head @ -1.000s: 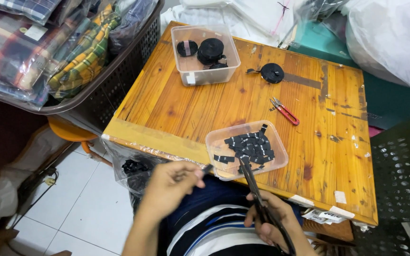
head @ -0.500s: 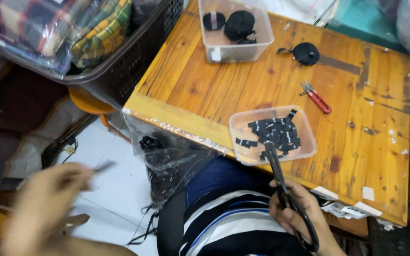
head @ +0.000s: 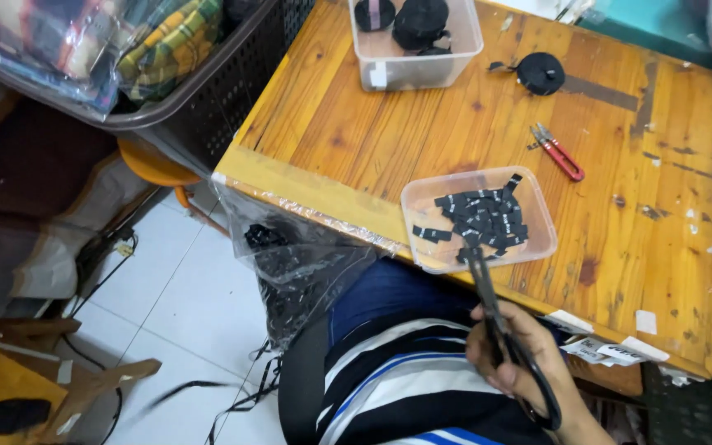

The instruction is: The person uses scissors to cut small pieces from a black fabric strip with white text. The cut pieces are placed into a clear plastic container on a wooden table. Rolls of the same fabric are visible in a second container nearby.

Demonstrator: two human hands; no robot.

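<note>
Left hand gone; right hand (head: 511, 356) on scissors (head: 500, 330).

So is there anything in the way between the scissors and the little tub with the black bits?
Nothing visible. The right hand holds the black scissors, and their tips already reach the near rim of the clear tub of black strip pieces. The red snips lie farther back on the wooden table, off to the side.
</note>
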